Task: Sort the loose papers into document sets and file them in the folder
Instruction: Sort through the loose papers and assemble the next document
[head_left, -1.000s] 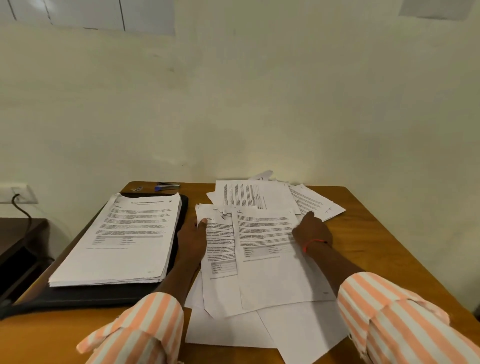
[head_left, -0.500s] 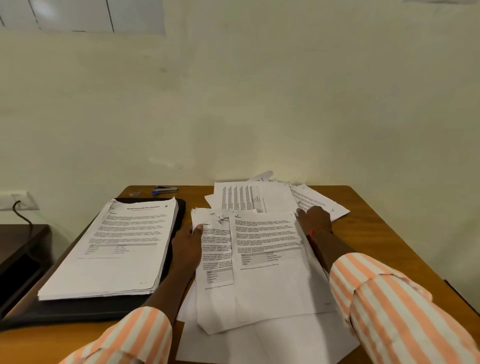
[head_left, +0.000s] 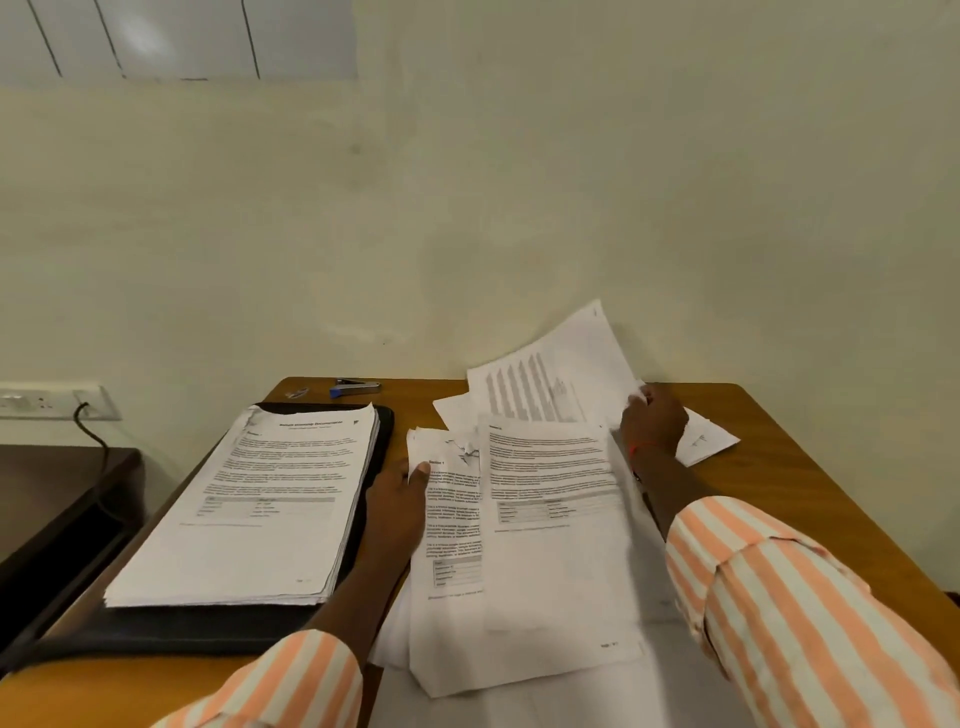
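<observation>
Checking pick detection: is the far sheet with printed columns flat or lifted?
Lifted. The sheet tilts up off the pile; the right hand pinches its edge.

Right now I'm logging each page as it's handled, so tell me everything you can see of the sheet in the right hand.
The sheet is thin white paper. It is printed with grey lines of text that run sideways to the camera and are too blurred to read, and it has a blank margin at its far corner. It tilts up toward the wall, slightly curved, far corner highest. The right hand pinches its right edge. Its near edge is covered by another printed page.
</observation>
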